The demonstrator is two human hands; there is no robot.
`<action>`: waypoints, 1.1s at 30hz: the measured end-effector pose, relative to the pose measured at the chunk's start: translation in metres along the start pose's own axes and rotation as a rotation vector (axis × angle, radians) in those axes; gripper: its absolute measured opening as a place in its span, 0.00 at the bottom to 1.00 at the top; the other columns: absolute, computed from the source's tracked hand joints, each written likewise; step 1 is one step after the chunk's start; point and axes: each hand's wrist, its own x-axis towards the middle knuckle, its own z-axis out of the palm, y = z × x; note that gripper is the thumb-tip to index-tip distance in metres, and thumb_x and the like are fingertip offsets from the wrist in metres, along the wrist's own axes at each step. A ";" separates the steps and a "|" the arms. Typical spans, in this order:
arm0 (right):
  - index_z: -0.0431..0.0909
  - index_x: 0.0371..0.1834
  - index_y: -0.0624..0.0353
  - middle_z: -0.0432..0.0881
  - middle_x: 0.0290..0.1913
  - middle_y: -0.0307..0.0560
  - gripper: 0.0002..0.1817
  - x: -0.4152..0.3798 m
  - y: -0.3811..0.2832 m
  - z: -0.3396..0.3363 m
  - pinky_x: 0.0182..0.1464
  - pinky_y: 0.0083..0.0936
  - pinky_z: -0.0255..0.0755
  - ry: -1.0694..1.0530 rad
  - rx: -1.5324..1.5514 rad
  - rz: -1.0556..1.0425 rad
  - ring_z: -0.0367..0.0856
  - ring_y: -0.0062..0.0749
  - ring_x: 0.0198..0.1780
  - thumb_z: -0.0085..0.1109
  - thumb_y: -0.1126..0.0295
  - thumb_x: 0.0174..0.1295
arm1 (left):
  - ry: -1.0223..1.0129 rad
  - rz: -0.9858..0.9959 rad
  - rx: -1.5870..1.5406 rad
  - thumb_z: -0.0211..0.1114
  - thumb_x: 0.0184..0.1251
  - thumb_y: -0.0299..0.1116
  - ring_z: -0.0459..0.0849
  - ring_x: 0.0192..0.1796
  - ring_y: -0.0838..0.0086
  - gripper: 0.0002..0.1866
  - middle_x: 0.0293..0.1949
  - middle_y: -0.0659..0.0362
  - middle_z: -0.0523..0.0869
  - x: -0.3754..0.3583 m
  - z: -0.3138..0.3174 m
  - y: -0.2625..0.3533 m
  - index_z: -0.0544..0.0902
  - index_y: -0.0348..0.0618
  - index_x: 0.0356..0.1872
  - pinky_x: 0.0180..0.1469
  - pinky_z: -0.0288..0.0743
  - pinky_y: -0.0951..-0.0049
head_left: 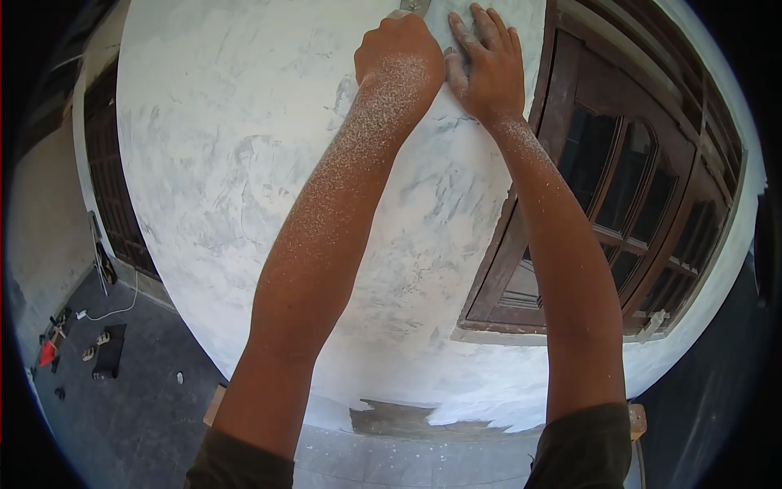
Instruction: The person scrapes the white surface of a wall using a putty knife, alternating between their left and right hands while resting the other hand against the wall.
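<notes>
Wall (220, 187): patchy white-grey, beside brown window (607, 191)
Left hand (399, 57): fist clenched around metal tool (415, 6), grey end showing just above
Right hand (493, 77): fingers spread, against the wall

We saw a white wall (244, 196) mottled with blue-grey smears, and a dark brown window (627, 191) to the right. White specks dotted the left forearm (338, 171); greyish powder coated the fingers (489, 28) of the right hand (494, 77). We noted dark olive sleeves (582, 440) near, a dark grey floor (155, 375) and a red object (47, 353) far left.
</notes>
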 end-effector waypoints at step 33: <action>0.74 0.71 0.60 0.66 0.77 0.62 0.31 -0.002 0.001 0.003 0.80 0.55 0.50 -0.014 -0.018 0.006 0.58 0.59 0.79 0.57 0.62 0.64 | 0.082 -0.075 -0.039 0.57 0.79 0.40 0.90 0.40 0.42 0.16 0.35 0.38 0.87 -0.057 0.037 -0.022 0.77 0.35 0.52 0.42 0.85 0.49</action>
